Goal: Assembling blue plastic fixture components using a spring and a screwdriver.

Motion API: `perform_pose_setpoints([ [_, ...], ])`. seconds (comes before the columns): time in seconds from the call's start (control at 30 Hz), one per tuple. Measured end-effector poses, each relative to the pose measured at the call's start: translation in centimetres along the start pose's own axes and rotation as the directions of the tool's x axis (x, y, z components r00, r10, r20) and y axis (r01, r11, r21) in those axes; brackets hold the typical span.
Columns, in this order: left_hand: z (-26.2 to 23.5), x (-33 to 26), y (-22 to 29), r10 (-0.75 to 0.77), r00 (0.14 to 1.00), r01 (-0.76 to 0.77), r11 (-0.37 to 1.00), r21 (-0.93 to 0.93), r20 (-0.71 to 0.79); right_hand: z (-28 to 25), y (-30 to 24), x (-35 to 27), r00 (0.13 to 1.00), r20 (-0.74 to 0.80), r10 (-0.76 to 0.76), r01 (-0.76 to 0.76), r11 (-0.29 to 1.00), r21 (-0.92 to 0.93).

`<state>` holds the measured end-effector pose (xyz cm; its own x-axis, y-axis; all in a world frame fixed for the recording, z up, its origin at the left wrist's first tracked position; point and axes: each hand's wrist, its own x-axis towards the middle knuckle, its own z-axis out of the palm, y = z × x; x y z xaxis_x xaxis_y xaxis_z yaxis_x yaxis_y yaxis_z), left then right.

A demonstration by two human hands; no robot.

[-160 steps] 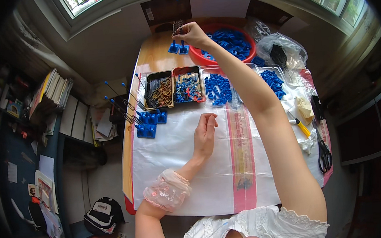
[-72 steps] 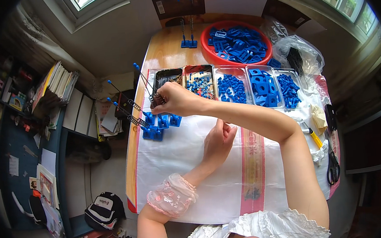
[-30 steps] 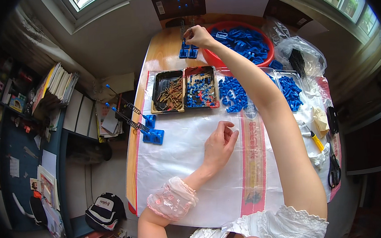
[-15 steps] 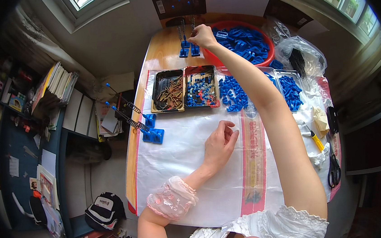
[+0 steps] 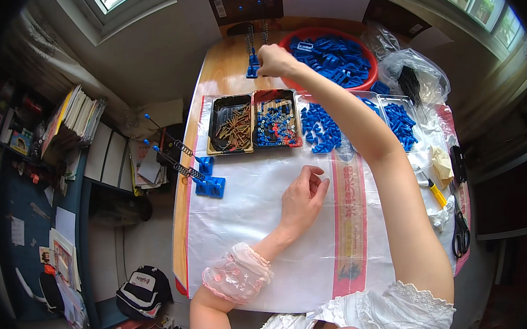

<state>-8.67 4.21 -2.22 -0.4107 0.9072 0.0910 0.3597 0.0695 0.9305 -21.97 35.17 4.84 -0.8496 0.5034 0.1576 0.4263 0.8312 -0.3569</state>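
The right hand is stretched forward, fingers turned down, just beside the far blue stands; whether anything is gripped cannot be told. A red basin is set to its right. The left hand is held half curled with nothing seen in it; the near blue stands are placed to its left.

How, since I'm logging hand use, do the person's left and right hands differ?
The left hand is over the white sheet; the right hand is at the far end of the table, beside spring pieces with blue bases. The left hand, loosely curled, shows nothing held; whether the right hand grips anything is hidden. Both hands are bare.
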Motion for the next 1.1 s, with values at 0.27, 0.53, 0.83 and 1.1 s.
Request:
perform_pose_setpoints([
  [0.27,0.1,0.1,0.5,-0.014,0.999,0.014,1.000,-0.005,0.036,6.5,0.2,1.2,0.938,0.052,-0.344,0.333,0.931,0.149],
  [0.53,0.1,0.1,0.5,-0.012,0.999,0.012,1.000,0.003,0.030,7.0,0.8,0.9,0.950,0.186,-0.251,0.232,0.965,0.119],
  [0.83,0.5,0.2,0.2,0.030,0.999,-0.030,1.000,0.001,0.013,6.5,1.9,-0.6,0.957,0.018,-0.290,0.281,0.940,0.193],
  [1.1,-0.1,-0.2,-0.5,-0.024,1.000,0.024,1.000,-0.010,0.007,1.6,-9.3,-5.1,0.917,0.041,-0.396,0.313,0.782,0.539],
])
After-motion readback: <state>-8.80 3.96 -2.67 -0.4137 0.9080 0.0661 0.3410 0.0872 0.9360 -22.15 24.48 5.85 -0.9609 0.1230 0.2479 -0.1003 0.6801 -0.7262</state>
